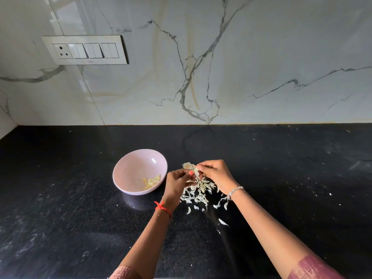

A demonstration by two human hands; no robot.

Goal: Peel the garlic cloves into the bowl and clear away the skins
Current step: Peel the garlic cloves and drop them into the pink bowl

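Note:
A pale pink bowl (pixel 128 168) stands on the black counter, with several peeled garlic cloves (pixel 152 182) lying in its near right side. Just right of the bowl, my left hand (pixel 178 185) and my right hand (pixel 214 175) meet above the counter. Both pinch a garlic clove (pixel 190 167) with papery skin hanging off it. Under and in front of the hands lies a heap of white garlic skins (pixel 198 193). Loose skin pieces (pixel 223 222) trail toward me.
The black counter (pixel 70 218) runs to a marble backsplash (pixel 261 67) at the back. A switch panel with a socket (pixel 85 49) sits on the wall at upper left. Tiny white flecks dot the counter at right.

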